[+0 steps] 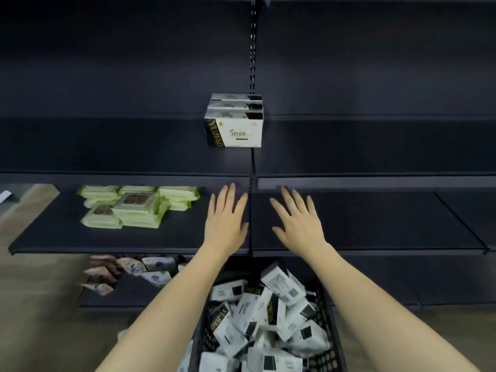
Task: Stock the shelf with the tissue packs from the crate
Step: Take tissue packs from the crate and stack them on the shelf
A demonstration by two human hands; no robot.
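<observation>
Both the left hand (226,220) and right hand (298,221) hover flat and empty above the shelf (375,221). White tissue packs (233,122) stand stacked at the upper shelf's front edge; more fill the crate (332,342).

On the far shelf (375,146) stands a row of white-and-black tissue packs (234,122). The front pack carries the word "YUHAO" in gold letters running down its black left side. Its white front face shows a small green word, maybe "MIDA", but it is too blurred to be sure.

In the near crate (331,331), one pack (218,322) on the left shows the same gold "YUHAO" on its black side. Another pack (283,284) has a block of small print and a square code, not readable.
</observation>
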